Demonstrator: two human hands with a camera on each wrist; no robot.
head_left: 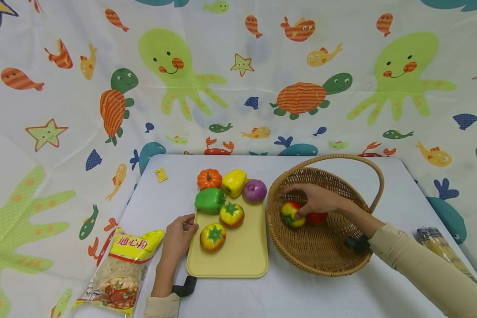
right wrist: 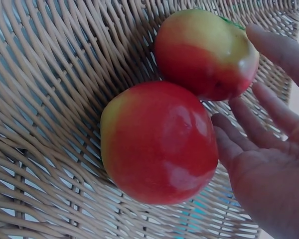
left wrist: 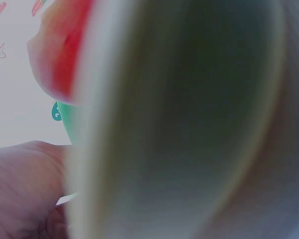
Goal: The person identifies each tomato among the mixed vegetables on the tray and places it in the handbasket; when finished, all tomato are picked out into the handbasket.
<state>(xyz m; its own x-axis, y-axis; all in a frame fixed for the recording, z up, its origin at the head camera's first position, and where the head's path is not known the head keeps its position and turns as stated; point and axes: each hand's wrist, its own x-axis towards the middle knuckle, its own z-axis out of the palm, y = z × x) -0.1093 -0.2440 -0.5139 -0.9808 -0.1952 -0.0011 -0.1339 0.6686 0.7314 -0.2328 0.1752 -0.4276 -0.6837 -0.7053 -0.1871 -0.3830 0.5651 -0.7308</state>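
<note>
My left hand (head_left: pixel 179 236) pinches the left rim of the yellow tray (head_left: pixel 246 260); the blurred rim fills much of the left wrist view. On the tray lie two red-and-yellow tomatoes (head_left: pixel 213 237) with green star-shaped tops, a green bell pepper (head_left: pixel 209 201), a small orange pumpkin (head_left: pixel 209 179), a yellow bell pepper (head_left: pixel 234 183) and a purple onion (head_left: pixel 255 191). Inside the wicker basket (head_left: pixel 326 260), my right hand (head_left: pixel 316 198) reaches over a red-and-yellow tomato (right wrist: pixel 204 55), its fingers spread beside it. A redder tomato (right wrist: pixel 159 144) lies against that one.
A bag of pasta (head_left: pixel 121 269) lies left of my left forearm. Another clear package (head_left: pixel 447 251) lies at the right table edge. A small yellow packet (head_left: pixel 160 175) sits at the back left. The basket's handle (head_left: pixel 377 176) arches over its back right side.
</note>
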